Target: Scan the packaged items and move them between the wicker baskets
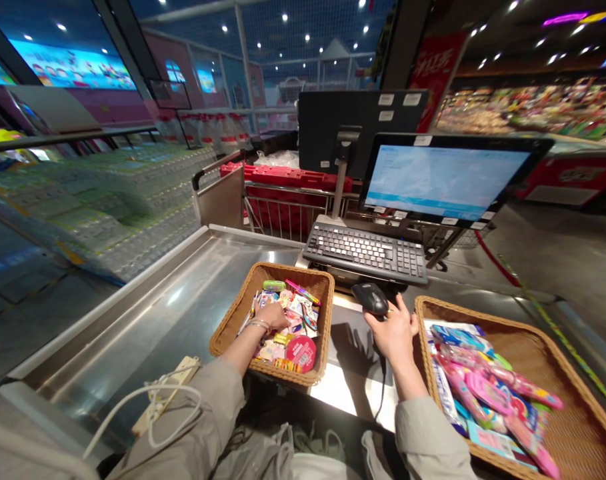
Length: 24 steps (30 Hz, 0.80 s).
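Observation:
My left hand reaches down into the left wicker basket. Its fingers are bent among small packaged goods, and what they hold, if anything, is hidden. A round pink-red tub lies below the hand, a green packet above it. My right hand grips a black corded barcode scanner, thumb on the left and fingers on the right. The scanner's head points away from me, below the keyboard, and its cable hangs below my wrist.
The right wicker basket holds several pink toys and packets. Beyond the scanner are a keyboard and a lit monitor. A metal counter extends left, with a power strip and white cable. Shopping carts stand behind.

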### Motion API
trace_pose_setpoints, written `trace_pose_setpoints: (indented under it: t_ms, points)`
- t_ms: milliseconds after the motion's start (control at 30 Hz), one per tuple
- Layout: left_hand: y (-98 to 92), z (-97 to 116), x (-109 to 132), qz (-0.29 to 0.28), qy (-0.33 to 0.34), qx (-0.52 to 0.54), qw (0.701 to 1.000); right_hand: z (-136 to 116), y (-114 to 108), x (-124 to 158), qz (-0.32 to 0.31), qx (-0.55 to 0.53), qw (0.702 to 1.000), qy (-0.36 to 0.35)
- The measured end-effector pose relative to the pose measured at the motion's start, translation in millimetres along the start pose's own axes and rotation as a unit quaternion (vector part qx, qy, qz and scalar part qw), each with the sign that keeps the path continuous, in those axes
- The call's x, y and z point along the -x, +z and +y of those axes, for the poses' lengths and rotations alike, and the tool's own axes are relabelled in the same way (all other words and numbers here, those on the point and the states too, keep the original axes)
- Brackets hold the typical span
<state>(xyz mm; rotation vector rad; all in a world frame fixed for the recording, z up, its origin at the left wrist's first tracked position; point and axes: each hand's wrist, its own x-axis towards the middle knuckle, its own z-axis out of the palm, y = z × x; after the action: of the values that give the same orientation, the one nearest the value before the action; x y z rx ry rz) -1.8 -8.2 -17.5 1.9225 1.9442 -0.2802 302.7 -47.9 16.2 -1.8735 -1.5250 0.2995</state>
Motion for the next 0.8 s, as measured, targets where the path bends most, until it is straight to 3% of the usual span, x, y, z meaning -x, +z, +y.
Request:
trace_pose_setpoints:
  t_ms: [267, 633, 800]
  points:
    - [-1.2, -19.8, 1.1, -0.038, -0.056, 0.005, 0.998, -2.4, 1.9, 2.6, 0.001, -0.001, 1.0, -0.01]
    - [11.3, -4.5, -2.2, -0.042, -0.066, -0.041, 0.996, -6.5, 1.5, 4.6, 0.005, 0.002, 1.0, -0.019]
    - [14.8, -3.5, 0.4, -0.018, -0.04, -0.051, 0.998, -5.3, -2.4, 5.5, 0.002, 0.004, 1.0, -0.02]
